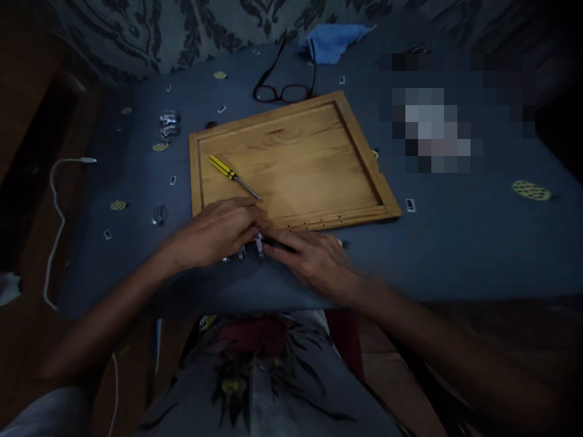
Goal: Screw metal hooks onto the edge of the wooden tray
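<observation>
A framed wooden cabinet door (296,164) lies flat, with small dark holes along its near edge. At that edge, toward its left end, my left hand (223,227) has its fingers bent and pressed together, tips beside a metal cabinet hinge (259,244). My right hand (314,255) comes in from the right, its forefinger and thumb closed about the same hinge. A dark gap or object between those fingers is too dim to make out. More metal hinge parts (241,252) show below my left hand. A screwdriver (234,177) with a yellow and black handle rests on the door.
Two hinges (169,124) lie at the left, and a single hinge (158,215) nearer me. Eyeglasses (286,92) and a blue cloth (334,44) are behind the door. A white cable (57,206) hangs along the left side of the patterned blue tablecloth (464,243). A blurred patch covers the right rear.
</observation>
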The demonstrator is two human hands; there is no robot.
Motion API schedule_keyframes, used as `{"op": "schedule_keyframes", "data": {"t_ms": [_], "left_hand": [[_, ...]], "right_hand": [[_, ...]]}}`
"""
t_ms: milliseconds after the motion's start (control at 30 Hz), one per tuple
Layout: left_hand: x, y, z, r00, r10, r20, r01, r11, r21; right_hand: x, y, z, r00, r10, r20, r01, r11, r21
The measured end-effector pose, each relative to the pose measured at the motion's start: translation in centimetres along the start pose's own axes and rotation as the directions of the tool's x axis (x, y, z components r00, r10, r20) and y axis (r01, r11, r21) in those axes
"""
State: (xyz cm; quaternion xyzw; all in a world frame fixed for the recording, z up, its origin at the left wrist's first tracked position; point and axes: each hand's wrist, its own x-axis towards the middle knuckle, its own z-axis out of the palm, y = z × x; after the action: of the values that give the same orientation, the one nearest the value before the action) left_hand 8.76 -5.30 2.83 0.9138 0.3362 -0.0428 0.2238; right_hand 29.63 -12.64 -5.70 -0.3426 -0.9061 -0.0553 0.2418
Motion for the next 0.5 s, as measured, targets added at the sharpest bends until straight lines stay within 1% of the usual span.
{"op": "schedule_keyframes", "data": {"t_ms": [133,233,367,433,500], "left_hand": [[-0.1,0.0,0.0,1.0,-0.001,-0.011,0.001,0.999,-0.037],[-0.8,-0.1,-0.2,0.999,-0.006,-0.039,0.002,0.995,-0.098],[-2.6,0.1,0.2,0.988,-0.046,-0.15,0.025,0.99,-0.138],[-3.6,0.2,1.1,0.976,-0.06,-0.21,0.034,0.992,-0.126],[-4.3,0.5,2.3,0.957,-0.06,-0.283,0.037,0.996,-0.085]], "right_hand": [[-0.2,0.1,0.1,1.0,0.007,0.022,-0.008,1.0,0.025],[-0.3,0.1,0.2,0.999,0.017,0.028,-0.019,0.998,0.057],[-0.2,0.0,0.2,0.999,0.026,0.022,-0.027,0.998,0.049],[-0.1,-0.1,0.0,0.999,0.028,0.017,-0.029,0.998,0.049],[-0.1,-0.1,-0.1,0.999,0.031,0.019,-0.031,0.998,0.049]]}}
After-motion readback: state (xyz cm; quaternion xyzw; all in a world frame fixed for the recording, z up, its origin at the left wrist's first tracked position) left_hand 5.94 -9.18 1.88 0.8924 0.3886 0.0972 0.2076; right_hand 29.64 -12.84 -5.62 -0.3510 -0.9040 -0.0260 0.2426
